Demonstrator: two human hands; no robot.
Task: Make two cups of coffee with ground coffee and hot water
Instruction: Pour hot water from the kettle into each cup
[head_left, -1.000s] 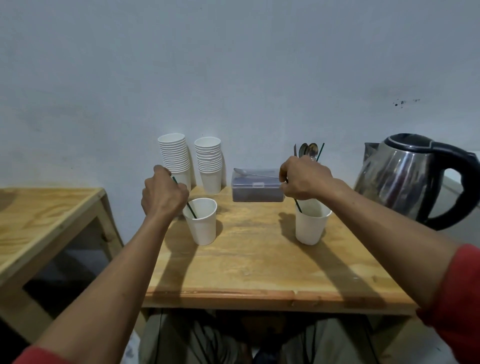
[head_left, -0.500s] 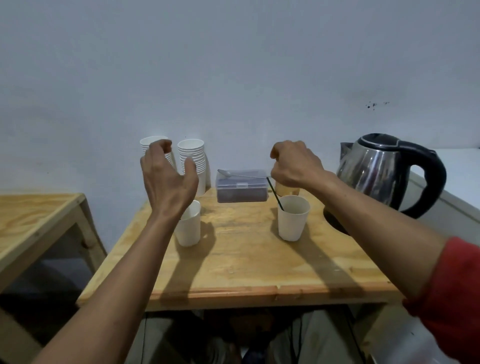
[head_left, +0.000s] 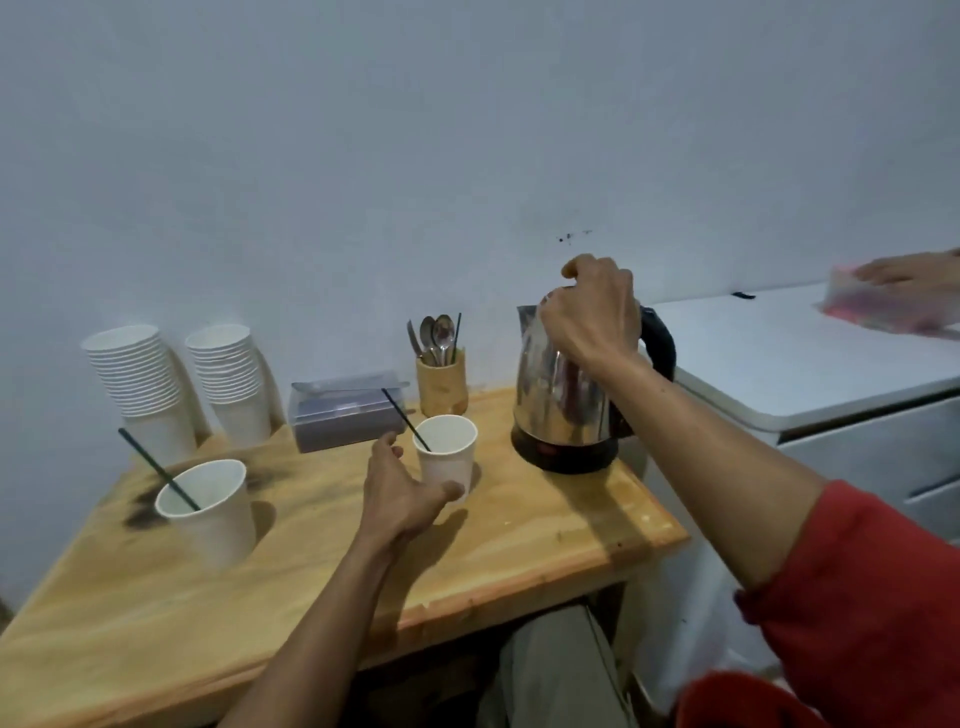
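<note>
Steel kettle (head_left: 563, 400), at the table's (head_left: 545, 540) right end, now lay under your right hand (head_left: 592, 312), fingers curled loosely above it; your left hand (head_left: 402, 493), having released its stirrer (head_left: 156, 470), half-cupped the right cup (head_left: 447, 454) unclosed. Pouring probably followed.

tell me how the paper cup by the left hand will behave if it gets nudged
The paper cup looks thin-walled and light, so it would probably slide or tip easily. The stirrer leaning on its rim may shift. The left hand could steady it.
</note>
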